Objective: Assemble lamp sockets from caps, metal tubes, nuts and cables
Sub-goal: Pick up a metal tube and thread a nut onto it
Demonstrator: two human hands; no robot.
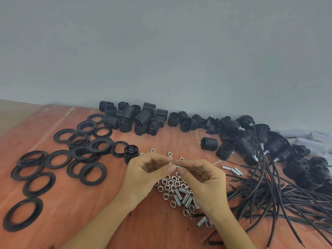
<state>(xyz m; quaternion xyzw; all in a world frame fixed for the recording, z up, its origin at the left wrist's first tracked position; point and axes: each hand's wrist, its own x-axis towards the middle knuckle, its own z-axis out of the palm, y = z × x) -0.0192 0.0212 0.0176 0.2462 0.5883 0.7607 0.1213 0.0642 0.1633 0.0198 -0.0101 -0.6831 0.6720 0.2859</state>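
Above the table's middle, my left hand (pixel 147 174) and my right hand (pixel 199 178) meet fingertip to fingertip. Between them sits a small silver metal piece (pixel 173 165), a tube with a nut, mostly hidden by the fingers. Which hand holds which part I cannot tell. Under the hands lies a heap of hex nuts (pixel 171 184) and short metal tubes (pixel 185 197). A black cap (pixel 131 153) stands upright just left of my left hand. Black cables (pixel 269 193) with bare red ends sprawl at the right.
Black flat rings (pixel 59 159) are scattered over the left of the reddish wooden table (pixel 75 212). Black threaded socket bodies (pixel 136 117) are piled along the grey wall. Sockets with cables attached (pixel 280 146) are heaped at the far right. Three tubes (pixel 231 170) lie near the cables.
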